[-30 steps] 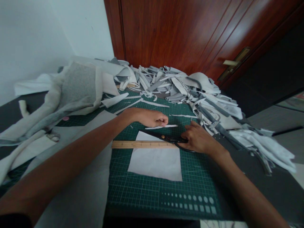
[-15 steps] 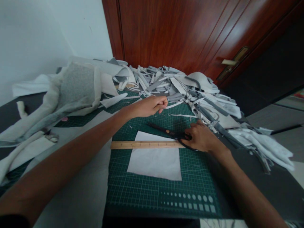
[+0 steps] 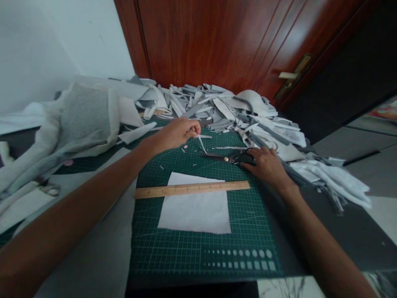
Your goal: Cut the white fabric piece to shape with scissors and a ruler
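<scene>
My left hand (image 3: 181, 131) is closed in a pinch above the far part of the green cutting mat (image 3: 248, 231). From its fingertips hangs a thin white strip (image 3: 202, 144), its lower end near the scissors' tips. Black-handled scissors (image 3: 227, 159) lie low over the mat, blades pointing left, with my right hand (image 3: 268, 167) closed round their handles. Nearer me, a white fabric piece (image 3: 195, 215) lies flat. Across its upper part rests a wooden ruler (image 3: 192, 189), touched by neither hand.
Grey and white scraps (image 3: 217, 109) are heaped along the back against the wooden door (image 3: 211, 41). A padded grey-white fabric bundle (image 3: 83, 111) sits at the left. Beneath my left forearm spreads a large pale sheet (image 3: 93, 248). The dark tabletop (image 3: 335, 231) extends to the right.
My left hand now pinches a white strip that did not show before. My right hand has moved the scissors away from me, off the ruler. The view has shifted slightly.
</scene>
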Demonstrator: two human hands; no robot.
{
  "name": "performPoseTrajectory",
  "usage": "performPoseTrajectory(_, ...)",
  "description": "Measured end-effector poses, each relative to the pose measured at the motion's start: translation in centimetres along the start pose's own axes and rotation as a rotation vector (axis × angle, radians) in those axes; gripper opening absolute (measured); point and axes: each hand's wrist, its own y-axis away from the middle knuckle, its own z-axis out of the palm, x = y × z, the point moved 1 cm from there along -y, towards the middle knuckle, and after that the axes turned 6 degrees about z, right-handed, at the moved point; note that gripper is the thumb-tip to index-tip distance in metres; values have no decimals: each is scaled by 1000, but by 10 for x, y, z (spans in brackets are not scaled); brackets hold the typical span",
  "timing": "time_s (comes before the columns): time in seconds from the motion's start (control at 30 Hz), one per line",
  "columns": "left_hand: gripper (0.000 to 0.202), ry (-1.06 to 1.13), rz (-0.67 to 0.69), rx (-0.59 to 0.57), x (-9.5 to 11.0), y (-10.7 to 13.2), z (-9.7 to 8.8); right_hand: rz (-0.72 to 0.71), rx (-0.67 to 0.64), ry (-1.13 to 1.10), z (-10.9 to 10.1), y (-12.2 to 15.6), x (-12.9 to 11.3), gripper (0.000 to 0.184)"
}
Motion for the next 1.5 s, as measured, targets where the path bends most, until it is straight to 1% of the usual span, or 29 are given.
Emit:
performPoseTrajectory(0.13,20,-125,78,128,6,-3,-9,-3,-6,-36,6,0,6,38)
performPoseTrajectory(0.2,22,-117,102,137,12,-2,-13,3,-11,-59,8,0,6,36)
performPoseTrajectory(0.23,22,-92,108,102,16,-2,-14,10,-14,-71,8,0,6,35)
performPoseTrajectory(0.27,23,-56,117,31,20,0,-15,19,-18,-81,8,0,6,34)
performPoseTrajectory(0.37,24,71,154,-283,31,6,-7,39,-37,-104,8,0,5,33)
performPoseTrajectory(0.43,21,112,151,-433,40,11,3,52,-53,-112,8,0,5,34)
performPoseTrajectory(0.53,20,99,112,-556,56,18,20,77,-70,-133,9,-1,6,35)
performPoseTrajectory(0.63,18,59,82,-611,73,23,31,86,-71,-168,10,-1,8,36)
performPoseTrajectory(0.7,16,43,51,-617,84,27,35,83,-70,-182,11,-2,8,35)
performPoseTrajectory(0.73,15,39,49,-602,88,29,37,82,-70,-183,11,-2,8,34)
performPoseTrajectory(0.83,17,-4,100,-560,100,35,42,86,-73,-178,11,-2,6,33)
performPoseTrajectory(0.97,24,-66,161,-504,106,40,49,117,-59,-165,11,-2,3,31)
performPoseTrajectory(1.03,23,-72,140,-487,108,38,51,116,-57,-169,12,-2,3,30)
performPoseTrajectory(1.17,19,-144,43,-469,116,33,50,100,-64,-200,15,-3,4,31)
performPoseTrajectory(1.23,19,-204,57,-463,122,36,49,107,-64,-206,17,-3,5,32)
performPoseTrajectory(1.33,18,-278,122,-452,125,52,49,108,-62,-214,20,-3,6,32)
performPoseTrajectory(1.4,25,-295,143,-445,122,66,50,98,-60,-224,21,-4,7,33)
performPoseTrajectory(1.5,28,-275,88,-400,115,87,51,81,-52,-244,24,-4,8,32)
